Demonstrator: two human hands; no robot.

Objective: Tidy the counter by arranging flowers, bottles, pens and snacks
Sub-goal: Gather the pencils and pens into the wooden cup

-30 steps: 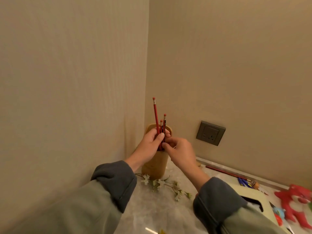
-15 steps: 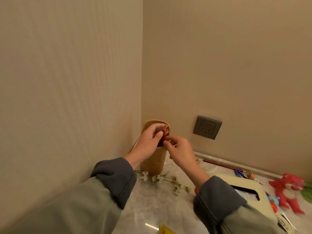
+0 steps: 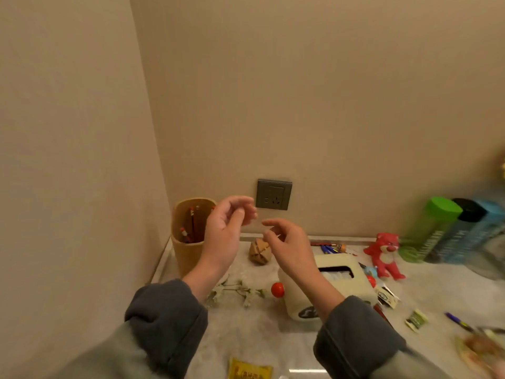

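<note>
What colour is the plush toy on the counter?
Red, with a lighter belly: the plush toy, clearest in the head view.

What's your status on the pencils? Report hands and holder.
Left hand open, empty. Right hand open, empty. Red pencils inside wooden holder in the corner. More pens loose by the back wall; nothing blocking.

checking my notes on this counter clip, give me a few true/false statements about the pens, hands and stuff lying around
1. Red pencils stand inside the tan holder. True.
2. The left hand grips a pencil. False: it is open, as is the right hand.
3. The flower sprig stands in a vase. False: it lies flat on the counter.
4. A red plush toy sits beside the green bottle. True.
5. Every pen is put away. False: blue pens lie by the wall.
</note>
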